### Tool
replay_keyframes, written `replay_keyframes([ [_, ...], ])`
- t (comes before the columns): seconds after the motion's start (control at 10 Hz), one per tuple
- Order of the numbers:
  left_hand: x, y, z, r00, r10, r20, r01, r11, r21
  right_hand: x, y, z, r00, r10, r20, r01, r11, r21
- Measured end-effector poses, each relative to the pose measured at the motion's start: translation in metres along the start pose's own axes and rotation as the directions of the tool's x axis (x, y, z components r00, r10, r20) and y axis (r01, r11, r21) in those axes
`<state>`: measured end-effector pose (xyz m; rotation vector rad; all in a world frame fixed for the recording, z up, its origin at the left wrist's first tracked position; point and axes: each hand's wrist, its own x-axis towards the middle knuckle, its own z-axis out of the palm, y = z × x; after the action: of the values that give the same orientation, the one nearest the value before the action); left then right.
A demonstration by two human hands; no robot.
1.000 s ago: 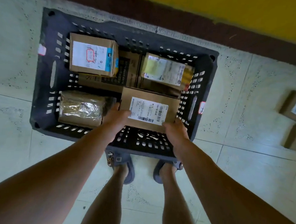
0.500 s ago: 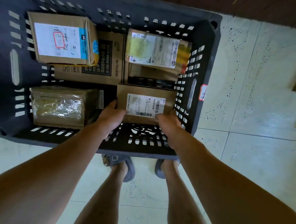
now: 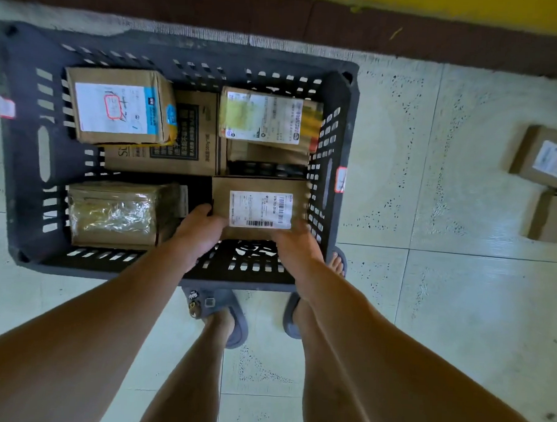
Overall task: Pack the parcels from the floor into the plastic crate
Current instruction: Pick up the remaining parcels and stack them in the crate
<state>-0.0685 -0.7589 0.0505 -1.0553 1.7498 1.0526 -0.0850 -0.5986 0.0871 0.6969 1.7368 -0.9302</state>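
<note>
A dark grey plastic crate (image 3: pixel 19 152) stands on the tiled floor in front of my feet. Both hands hold a brown cardboard parcel with a barcode label (image 3: pixel 259 206) low inside the crate's near right corner. My left hand (image 3: pixel 202 229) grips its near left corner and my right hand (image 3: pixel 296 244) its near right edge. Inside lie a blue-labelled box (image 3: pixel 118 105) at the far left, a printed carton (image 3: pixel 190 141) under it, a yellow-taped parcel (image 3: pixel 266 118) at the far right and a plastic-wrapped parcel (image 3: pixel 115 213) at the near left.
Two more cardboard parcels lie on the floor at the right edge, one with a white label (image 3: pixel 547 157) and a plain one (image 3: pixel 554 219) nearer me. A brown skirting and yellow wall (image 3: pixel 442 22) run behind the crate. My sandalled feet (image 3: pixel 220 311) stand at the crate's near wall.
The parcel has gone down from above the crate's near rim into the near right corner, both hands still on it. My view pulled in close, then back out.
</note>
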Motion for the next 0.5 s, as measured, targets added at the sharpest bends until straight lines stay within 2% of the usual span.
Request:
replay_keyframes([
  [0.2,-0.074,0.036,0.006,0.992,0.116,-0.050,-0.119,0.990,-0.080,-0.064,-0.002,-0.034,1.000,-0.028,0.005,0.027,0.985,0.168],
  [0.3,-0.145,0.078,0.009,0.995,0.101,-0.025,-0.104,0.973,-0.204,-0.102,-0.009,-0.071,0.997,-0.078,-0.005,0.077,0.984,0.163],
  [0.5,-0.216,0.115,0.039,0.980,0.177,0.086,-0.154,0.962,-0.227,-0.166,0.005,-0.154,0.985,0.000,-0.170,0.045,0.964,0.261],
])
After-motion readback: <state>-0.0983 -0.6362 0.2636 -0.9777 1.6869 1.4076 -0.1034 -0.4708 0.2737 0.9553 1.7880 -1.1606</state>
